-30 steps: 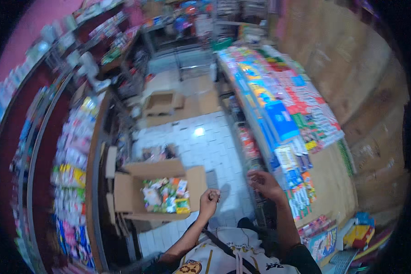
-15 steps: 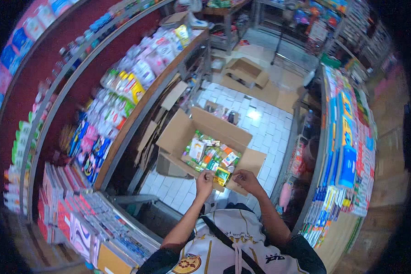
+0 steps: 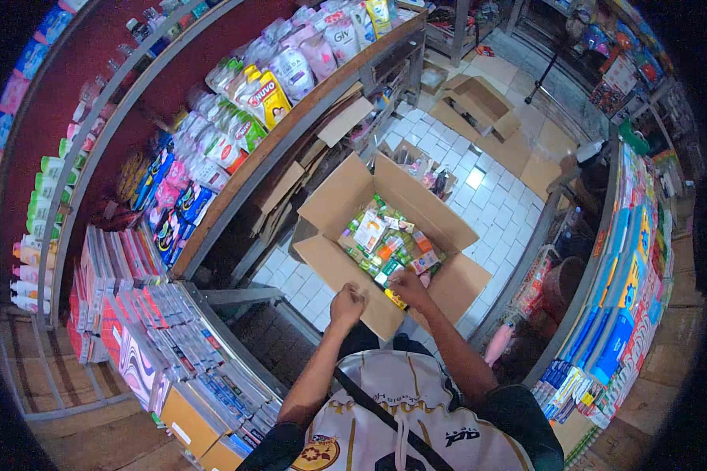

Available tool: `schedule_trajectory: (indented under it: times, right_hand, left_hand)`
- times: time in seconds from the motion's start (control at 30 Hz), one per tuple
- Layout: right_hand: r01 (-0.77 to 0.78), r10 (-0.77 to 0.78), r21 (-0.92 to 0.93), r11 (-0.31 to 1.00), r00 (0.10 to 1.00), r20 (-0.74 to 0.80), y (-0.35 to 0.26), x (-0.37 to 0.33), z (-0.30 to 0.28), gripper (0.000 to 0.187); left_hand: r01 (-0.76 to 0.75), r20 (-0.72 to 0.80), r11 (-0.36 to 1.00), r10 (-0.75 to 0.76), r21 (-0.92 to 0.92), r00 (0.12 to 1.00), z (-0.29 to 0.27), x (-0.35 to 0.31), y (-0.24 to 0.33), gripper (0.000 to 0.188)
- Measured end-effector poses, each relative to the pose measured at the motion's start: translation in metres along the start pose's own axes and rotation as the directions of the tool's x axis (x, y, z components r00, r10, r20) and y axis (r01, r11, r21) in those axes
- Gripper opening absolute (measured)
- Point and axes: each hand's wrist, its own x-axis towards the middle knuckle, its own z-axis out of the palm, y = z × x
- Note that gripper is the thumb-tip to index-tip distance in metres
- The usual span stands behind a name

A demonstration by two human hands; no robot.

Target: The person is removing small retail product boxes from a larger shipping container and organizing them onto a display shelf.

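Note:
An open cardboard box (image 3: 353,279) holds several small packages, among them a white carton (image 3: 370,230) and green and orange packs. My right hand (image 3: 413,290) is over the box's near side with its fingers curled. A yellow packet (image 3: 395,299) shows below those fingers, partly hidden, and appears to be in their grip. By the near flap, to the left, is my left hand (image 3: 349,305), closed, its fingertips drawn together; whether anything small is between them cannot be made out.
On the left, a wooden-edged shelf (image 3: 294,118) carries pouches, with stacked books (image 3: 161,334) nearer. Another shelf of boxed goods (image 3: 605,314) stands at right. A second open carton (image 3: 475,106) lies on the floor farther off, beyond white tiles (image 3: 495,212).
My hands have moved apart; both held the yellow packet between them before. Now the packet is under my right hand, while my left hand is off it. The whole view has shifted.

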Motion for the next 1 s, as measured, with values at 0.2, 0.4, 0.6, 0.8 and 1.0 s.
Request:
schedule_trajectory:
  times: [0.2,0.4,0.6,0.8,1.0]
  right_hand:
    - [0.036,-0.04,-0.083,0.996,0.998,-0.043,0.019,0.067,0.05,0.027]
    - [0.006,-0.008,-0.395,0.919,1.0,-0.002,0.032,0.142,0.084,0.026]
    - [-0.082,0.109,-0.287,0.955,0.991,0.078,0.02,0.191,0.088,0.031]
    - [0.256,-0.192,-0.627,0.736,0.967,0.17,0.007,0.253,0.097,0.026]
    - [0.17,-0.049,-0.883,0.437,0.985,0.165,0.047,0.296,0.098,0.025]
  left_hand:
    - [0.207,0.284,0.957,-0.259,0.201,0.923,0.002,0.078,-0.019,0.041]
    - [0.23,0.48,0.973,-0.204,0.006,0.853,0.029,0.154,-0.059,0.044]
    - [0.469,0.431,0.186,-0.211,-0.863,0.877,0.068,0.199,-0.058,0.042]
    - [0.546,0.61,-0.293,-0.209,-0.785,0.764,0.098,0.252,-0.082,0.049]
    - [0.442,0.494,-0.221,-0.388,-0.869,0.778,0.134,0.295,-0.118,0.053]
